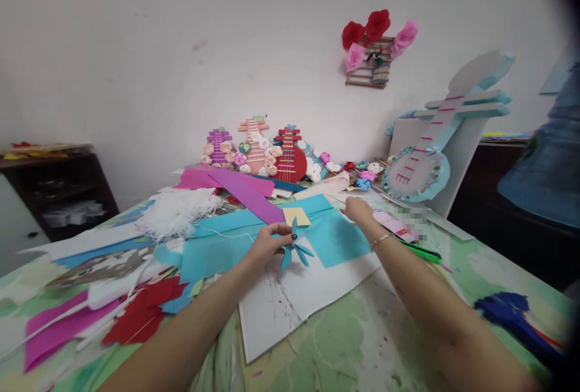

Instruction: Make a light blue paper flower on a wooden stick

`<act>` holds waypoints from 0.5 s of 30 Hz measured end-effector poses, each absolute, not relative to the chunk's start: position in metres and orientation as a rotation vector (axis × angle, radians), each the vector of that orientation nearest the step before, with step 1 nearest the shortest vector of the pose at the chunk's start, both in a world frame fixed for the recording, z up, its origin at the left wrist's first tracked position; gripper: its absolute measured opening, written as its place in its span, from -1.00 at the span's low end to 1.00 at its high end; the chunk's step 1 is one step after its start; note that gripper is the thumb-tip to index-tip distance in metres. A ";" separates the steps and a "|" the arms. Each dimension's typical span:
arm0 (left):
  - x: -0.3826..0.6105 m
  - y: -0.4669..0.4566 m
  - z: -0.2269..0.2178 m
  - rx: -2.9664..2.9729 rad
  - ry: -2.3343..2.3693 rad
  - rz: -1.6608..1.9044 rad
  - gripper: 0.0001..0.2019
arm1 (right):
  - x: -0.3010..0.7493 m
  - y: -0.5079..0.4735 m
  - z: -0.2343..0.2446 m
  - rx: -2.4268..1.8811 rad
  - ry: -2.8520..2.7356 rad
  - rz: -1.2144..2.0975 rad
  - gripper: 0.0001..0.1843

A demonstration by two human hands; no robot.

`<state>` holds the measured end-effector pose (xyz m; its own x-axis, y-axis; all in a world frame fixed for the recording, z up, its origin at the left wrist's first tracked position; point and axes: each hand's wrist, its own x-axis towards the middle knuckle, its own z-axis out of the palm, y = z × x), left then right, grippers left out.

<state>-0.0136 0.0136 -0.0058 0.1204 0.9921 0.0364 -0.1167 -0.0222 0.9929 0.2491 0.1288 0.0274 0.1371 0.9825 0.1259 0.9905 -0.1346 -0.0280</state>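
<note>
My left hand (268, 243) pinches a small blue paper flower (294, 248) with narrow pointed petals, above a white board (276, 313). My right hand (359, 209) reaches farther out, its fingers curled down behind a sheet of turquoise paper (338, 240). Whatever those fingers grip, if anything, is hidden or too small to name. Between the two hands lies a pale yellow square of paper (297, 217), touching the end of a purple strip (247, 194). More turquoise paper (215, 253) spreads to the left of my left hand.
White shredded strands (174, 214) and red scraps (145, 310) cover the left side. A phone (394, 225), green scissors-like handles (419, 250) and a blue glue gun (516, 319) lie right. Decorated lute models (290, 156) line the wall; a large one (419, 165) leans at right.
</note>
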 end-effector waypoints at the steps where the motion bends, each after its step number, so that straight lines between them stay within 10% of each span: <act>1: -0.013 0.013 -0.004 1.193 1.023 1.184 -0.60 | 0.263 0.128 0.031 -2.355 -1.985 -0.109 -0.59; 15: -0.010 0.008 -0.003 1.263 0.981 1.131 -0.57 | 0.344 0.106 0.022 -2.503 -2.145 0.017 -0.56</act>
